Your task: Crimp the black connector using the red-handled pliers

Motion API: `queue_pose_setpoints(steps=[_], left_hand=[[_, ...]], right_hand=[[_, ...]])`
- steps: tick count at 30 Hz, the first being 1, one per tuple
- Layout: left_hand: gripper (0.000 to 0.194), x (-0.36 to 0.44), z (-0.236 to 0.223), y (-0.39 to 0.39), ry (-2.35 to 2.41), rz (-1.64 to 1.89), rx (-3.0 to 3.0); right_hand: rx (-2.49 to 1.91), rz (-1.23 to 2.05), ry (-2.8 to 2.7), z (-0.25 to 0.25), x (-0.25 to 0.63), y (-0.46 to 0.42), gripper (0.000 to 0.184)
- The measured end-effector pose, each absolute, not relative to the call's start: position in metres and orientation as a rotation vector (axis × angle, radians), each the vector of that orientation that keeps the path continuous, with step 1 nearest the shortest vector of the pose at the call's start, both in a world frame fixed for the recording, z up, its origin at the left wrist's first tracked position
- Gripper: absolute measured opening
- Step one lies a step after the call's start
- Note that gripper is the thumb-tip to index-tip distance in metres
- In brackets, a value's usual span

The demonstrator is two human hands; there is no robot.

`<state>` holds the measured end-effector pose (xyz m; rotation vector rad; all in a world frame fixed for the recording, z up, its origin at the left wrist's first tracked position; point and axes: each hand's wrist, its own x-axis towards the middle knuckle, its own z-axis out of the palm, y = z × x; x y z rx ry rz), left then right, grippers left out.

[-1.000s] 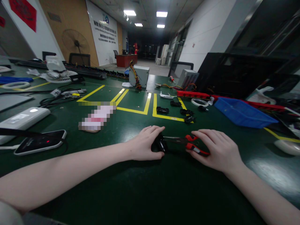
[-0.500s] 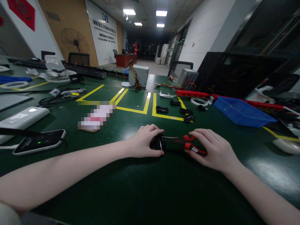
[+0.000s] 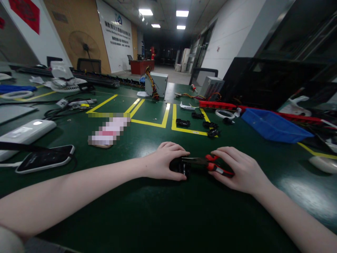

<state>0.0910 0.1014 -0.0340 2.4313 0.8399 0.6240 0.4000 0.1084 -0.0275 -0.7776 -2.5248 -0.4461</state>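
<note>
1. Surface and room: a dark green table (image 3: 163, 211) marked with yellow tape lines (image 3: 168, 116) filled the lower view; behind it a long, dim hall ran toward 12 o'clock under ceiling lights (image 3: 181, 13).

2. Left hand (image 3: 164, 163): it lay palm-down near the table's centre, its fingers curled together around a small black part (image 3: 180, 166) at its 3 o'clock side, thumb beneath, fingertips over the top.

3. Right hand (image 3: 240, 170): it lay at 3 o'clock of the left hand, its fingers closed over the red handles of the pliers (image 3: 207, 163), the thumb along the near handle.

4. Pliers: they lay between the two hands, long axis roughly level from 3 to 9 o'clock. The dark nose pointed to 9 o'clock and met the black part. Whether the nose gripped the part or only touched it could not be told.

5. Surroundings: a blue bin (image 3: 273, 124) stood at 2 o'clock of the hands; loose black clips (image 3: 183, 123) lay at 12 o'clock by the tape; a phone (image 3: 44, 158) and a white box (image 3: 25, 131) lay at 9 o'clock; a grey power supply (image 3: 158, 84) stood farther off at 12 o'clock.
</note>
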Motion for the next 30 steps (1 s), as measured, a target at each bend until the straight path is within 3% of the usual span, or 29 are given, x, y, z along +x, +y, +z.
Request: queue_pose_setpoints(steps=[11,30], left_hand=[[0.072,0.0899,-0.0355,0.1064,0.802,0.572,2.413],[0.071,0.0893,-0.0358,0.1058,0.792,0.597,2.429]], right_hand=[[-0.820,-0.334,-2.506,-0.0245,0.4038,0.1055,0.036],[-0.744,-0.428,-2.556,-0.0261,0.3997,0.1028,0.032]])
